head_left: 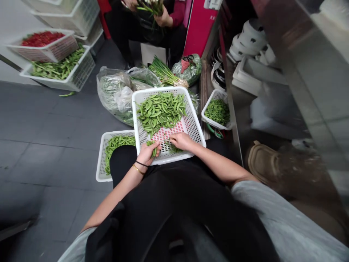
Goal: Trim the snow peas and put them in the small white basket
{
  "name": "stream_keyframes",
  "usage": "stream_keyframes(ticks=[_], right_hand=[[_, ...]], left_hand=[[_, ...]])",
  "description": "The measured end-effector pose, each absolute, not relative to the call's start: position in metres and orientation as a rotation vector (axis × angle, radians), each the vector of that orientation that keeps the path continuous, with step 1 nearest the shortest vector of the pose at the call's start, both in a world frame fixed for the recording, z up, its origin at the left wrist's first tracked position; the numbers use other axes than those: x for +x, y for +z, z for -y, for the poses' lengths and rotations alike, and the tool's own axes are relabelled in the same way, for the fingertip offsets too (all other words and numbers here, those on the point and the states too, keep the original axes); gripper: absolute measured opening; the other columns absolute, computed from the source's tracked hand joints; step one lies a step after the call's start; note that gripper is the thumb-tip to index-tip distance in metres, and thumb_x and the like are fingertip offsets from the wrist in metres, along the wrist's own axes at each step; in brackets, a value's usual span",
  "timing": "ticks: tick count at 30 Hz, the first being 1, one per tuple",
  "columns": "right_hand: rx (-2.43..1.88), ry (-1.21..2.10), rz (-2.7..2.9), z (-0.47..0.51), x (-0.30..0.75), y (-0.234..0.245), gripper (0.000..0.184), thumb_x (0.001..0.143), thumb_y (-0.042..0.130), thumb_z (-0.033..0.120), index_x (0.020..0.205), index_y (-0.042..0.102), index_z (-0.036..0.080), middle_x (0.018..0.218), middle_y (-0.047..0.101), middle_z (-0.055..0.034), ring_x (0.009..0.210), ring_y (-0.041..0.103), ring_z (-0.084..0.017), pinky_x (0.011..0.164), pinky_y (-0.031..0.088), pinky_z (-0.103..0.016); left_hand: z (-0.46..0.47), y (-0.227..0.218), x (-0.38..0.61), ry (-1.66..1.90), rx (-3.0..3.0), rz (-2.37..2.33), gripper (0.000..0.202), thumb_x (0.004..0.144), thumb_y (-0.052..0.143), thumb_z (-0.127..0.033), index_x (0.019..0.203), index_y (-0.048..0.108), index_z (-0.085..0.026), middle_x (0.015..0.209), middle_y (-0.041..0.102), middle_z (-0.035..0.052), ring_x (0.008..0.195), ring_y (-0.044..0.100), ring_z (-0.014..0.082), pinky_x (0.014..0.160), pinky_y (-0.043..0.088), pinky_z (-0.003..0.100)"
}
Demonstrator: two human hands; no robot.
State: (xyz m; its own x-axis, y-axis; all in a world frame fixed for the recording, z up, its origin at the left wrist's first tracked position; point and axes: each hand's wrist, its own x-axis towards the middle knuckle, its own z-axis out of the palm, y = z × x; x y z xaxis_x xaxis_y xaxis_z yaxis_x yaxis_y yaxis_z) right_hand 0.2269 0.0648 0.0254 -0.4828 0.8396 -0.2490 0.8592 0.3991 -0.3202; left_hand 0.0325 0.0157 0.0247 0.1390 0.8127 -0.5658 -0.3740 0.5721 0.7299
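A white perforated basket (200, 133) rests on my lap, with a heap of green pea pods (162, 109) toward its far side. My left hand (148, 151) is closed around a few pea pods (153, 148) at the near left of the basket. Across from it, my right hand (181, 141) is closed, its fingers pinched low over the basket floor; what they hold, if anything, is too small to make out. Small green trimmings (174, 148) lie beneath and beside the right hand. Part of the basket's red-and-white bottom shows between the heap and my hands.
Beside my left leg sits another white basket (101, 160) of pods. Ahead lie bagged greens (113, 94) and scallions (166, 72); scissors (188, 58) rest on a bag. A small basket (216, 125) of leaves stands right, by a metal shelf. Another person's hand (165, 18) holds vegetables opposite.
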Motion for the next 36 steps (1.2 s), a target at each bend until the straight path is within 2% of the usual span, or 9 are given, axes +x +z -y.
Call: stream_keyframes(ticks=[6,11,14,17,21,25,29,33,36], right_hand=[[1.784,-0.549,-2.323,-0.113,0.22,0.008,0.037,0.091,0.045,0.031,0.114,0.059,0.007,0.114,0.063,-0.0197,0.102,0.061,-0.024,0.082,0.043,-0.029],[1.683,-0.598,-2.292,-0.134,0.203,0.003,0.031,0.088,0.049,0.027,0.101,0.067,0.006,0.106,0.067,-0.0206,0.098,0.063,-0.024,0.08,0.044,-0.027],[1.617,-0.623,-2.345,-0.112,0.204,0.01,0.033,0.089,0.048,0.033,0.096,0.069,0.009,0.104,0.068,-0.0183,0.095,0.063,-0.023,0.077,0.043,-0.027],[1.494,-0.681,-2.448,-0.073,0.209,0.026,0.032,0.09,0.048,0.039,0.092,0.068,0.015,0.097,0.069,-0.0108,0.09,0.063,-0.019,0.074,0.042,-0.024],[1.178,-0.745,-2.753,-0.032,0.211,0.043,0.026,0.091,0.047,0.035,0.091,0.063,0.016,0.087,0.068,-0.0074,0.078,0.061,-0.016,0.068,0.039,-0.023],[1.307,-0.76,-2.971,-0.021,0.209,0.049,0.03,0.094,0.041,0.036,0.085,0.059,0.015,0.081,0.064,-0.0068,0.072,0.058,-0.015,0.066,0.039,-0.024],[1.043,-1.333,-3.149,-0.018,0.207,0.062,0.027,0.094,0.04,0.032,0.085,0.061,0.017,0.073,0.062,-0.0016,0.07,0.058,-0.012,0.069,0.042,-0.023],[0.926,-2.089,-2.734,-0.014,0.213,0.078,0.027,0.093,0.042,0.034,0.079,0.057,0.017,0.053,0.054,0.0054,0.049,0.053,-0.008,0.056,0.043,-0.02],[1.065,-2.384,-2.518,-0.012,0.22,0.083,0.031,0.091,0.044,0.039,0.068,0.047,0.017,0.05,0.052,0.0064,0.045,0.051,-0.008,0.05,0.042,-0.019]], left_hand=[[-0.003,0.034,0.035,0.844,0.466,-0.994,0.036,0.061,0.078,-0.031,0.062,0.046,-0.013,0.049,0.046,-0.0049,0.038,0.039,0.0038,0.032,0.023,0.014],[0.002,0.04,0.025,0.862,0.445,-1.022,0.035,0.059,0.08,-0.029,0.067,0.049,-0.014,0.048,0.045,-0.006,0.036,0.037,0.0032,0.031,0.02,0.014],[-0.001,0.036,0.024,0.921,0.441,-1.121,0.036,0.057,0.081,-0.029,0.077,0.057,-0.011,0.05,0.052,-0.0035,0.037,0.04,0.0042,0.031,0.024,0.015],[-0.006,0.029,0.03,0.953,0.479,-1.193,0.041,0.054,0.082,-0.032,0.079,0.06,-0.008,0.058,0.061,0.0023,0.038,0.044,0.0053,0.032,0.029,0.017],[-0.012,0.027,0.041,0.989,0.591,-1.127,0.034,0.056,0.082,-0.031,0.069,0.057,-0.01,0.045,0.053,-0.0021,0.035,0.043,0.0058,0.033,0.032,0.017],[-0.011,0.033,0.04,1.056,0.516,-1.038,0.031,0.059,0.08,-0.028,0.068,0.055,-0.011,0.047,0.05,-0.0031,0.038,0.044,0.0057,0.035,0.033,0.017],[-0.002,0.04,0.034,0.936,0.488,-0.883,0.027,0.064,0.078,-0.026,0.066,0.055,-0.011,0.049,0.047,-0.0035,0.04,0.042,0.0043,0.035,0.03,0.015],[0.005,0.048,0.027,0.854,0.589,-0.803,0.024,0.066,0.075,-0.027,0.07,0.057,-0.012,0.048,0.046,-0.0037,0.038,0.04,0.0045,0.036,0.03,0.016],[0.006,0.053,0.024,0.795,0.635,-0.78,0.022,0.068,0.074,-0.027,0.068,0.057,-0.012,0.049,0.047,-0.0023,0.038,0.039,0.0044,0.035,0.029,0.017]])
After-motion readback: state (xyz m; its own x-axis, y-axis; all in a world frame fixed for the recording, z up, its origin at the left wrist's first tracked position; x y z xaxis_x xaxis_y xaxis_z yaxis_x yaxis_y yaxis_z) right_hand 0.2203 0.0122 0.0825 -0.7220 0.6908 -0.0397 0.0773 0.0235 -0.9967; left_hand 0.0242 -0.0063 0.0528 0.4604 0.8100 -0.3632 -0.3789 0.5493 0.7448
